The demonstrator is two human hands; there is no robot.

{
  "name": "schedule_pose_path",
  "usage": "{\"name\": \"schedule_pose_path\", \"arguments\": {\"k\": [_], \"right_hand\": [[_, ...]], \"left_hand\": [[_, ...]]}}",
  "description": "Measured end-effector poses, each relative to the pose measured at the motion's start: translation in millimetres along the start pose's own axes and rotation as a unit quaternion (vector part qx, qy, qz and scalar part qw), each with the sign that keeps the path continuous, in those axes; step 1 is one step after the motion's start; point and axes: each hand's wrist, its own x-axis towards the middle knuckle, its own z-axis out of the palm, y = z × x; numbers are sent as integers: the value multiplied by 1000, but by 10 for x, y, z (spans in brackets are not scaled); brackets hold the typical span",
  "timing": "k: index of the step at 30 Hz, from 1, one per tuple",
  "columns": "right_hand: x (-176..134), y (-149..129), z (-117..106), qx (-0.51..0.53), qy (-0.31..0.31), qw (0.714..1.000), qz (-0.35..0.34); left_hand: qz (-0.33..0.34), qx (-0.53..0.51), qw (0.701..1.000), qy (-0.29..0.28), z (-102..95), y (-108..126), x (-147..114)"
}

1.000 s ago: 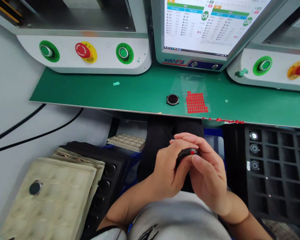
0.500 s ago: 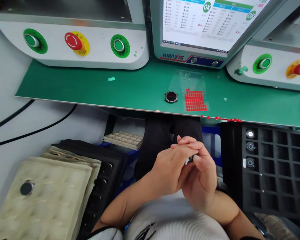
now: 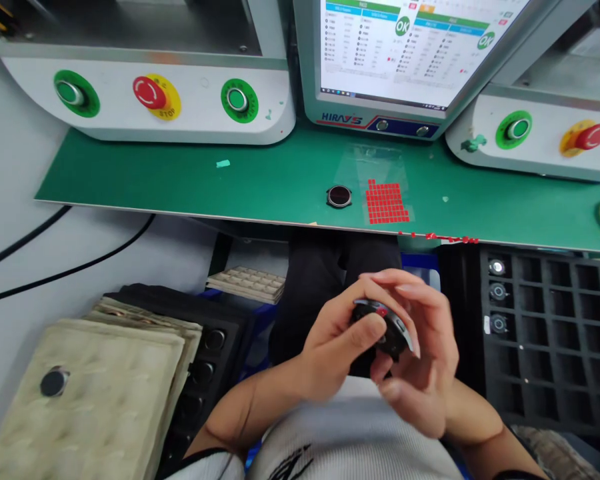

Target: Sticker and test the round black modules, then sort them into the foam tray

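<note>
By the left hand [image 3: 339, 337], the dark watch case [image 3: 394, 335] is pinched between thumb and fingers, its red mark [image 3: 382, 311] just above the thumb tip. To its right, the right hand [image 3: 433, 363] is loosely cupped, thumb parted; contact cannot be told.

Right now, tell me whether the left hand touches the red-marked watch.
Touching. The head view shows the left hand gripping the red-marked watch, its thumb laid over the near side.

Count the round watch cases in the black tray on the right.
3 watch cases, all in the left column of the black tray: first, second and third from the far end. Others may lie beyond the frame.
</note>
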Motion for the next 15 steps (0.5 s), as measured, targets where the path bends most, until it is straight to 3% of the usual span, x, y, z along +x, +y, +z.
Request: {"name": "schedule_pose_path", "arguments": {"k": [2,4,11,15], "right_hand": [[37,29,-56,-56,-7,992,-111],[74,57,-94,-57,-30,985,-161],[129,157,-168,-9,-64,981,-182],[126,224,-247,20,-92,982,-165]], "left_hand": [[-89,-141,986,-10,48,33,21],[-134,-194,972,-10,81,54,37],[-175,-241,954,22,98,53,51],[-173,-221,959,27,96,-5,58]]}}
